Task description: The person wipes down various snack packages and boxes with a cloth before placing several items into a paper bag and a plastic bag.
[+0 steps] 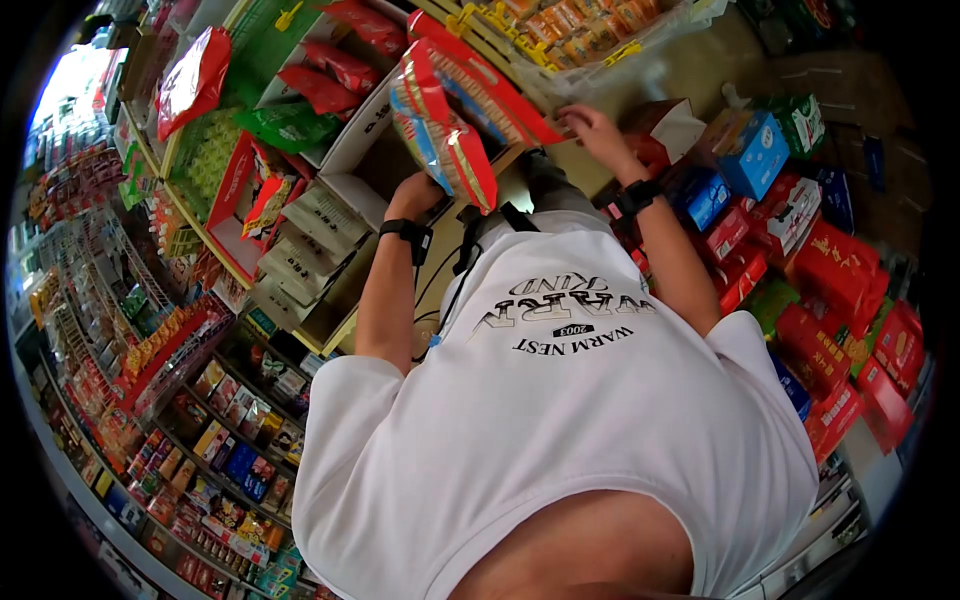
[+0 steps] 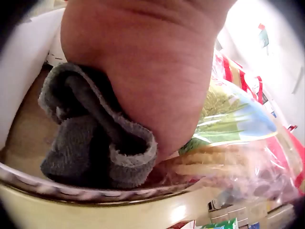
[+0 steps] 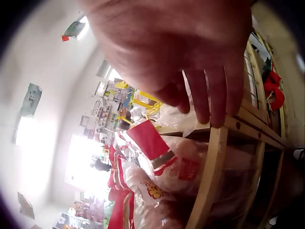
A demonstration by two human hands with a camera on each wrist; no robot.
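Red bags (image 1: 442,128) between hands (image 1: 418,194); grey cloth (image 2: 78,145) at left; boxes (image 1: 752,155) crowd right

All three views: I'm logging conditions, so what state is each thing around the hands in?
Left hand: fingers hidden, grip unclear
Right hand: fingers extended
Front packet: filled, partly covering the rear packet
Rear packet: partly hidden
White carton: open-topped
Grey fabric: bunched up
Wristbands: worn on both wrists
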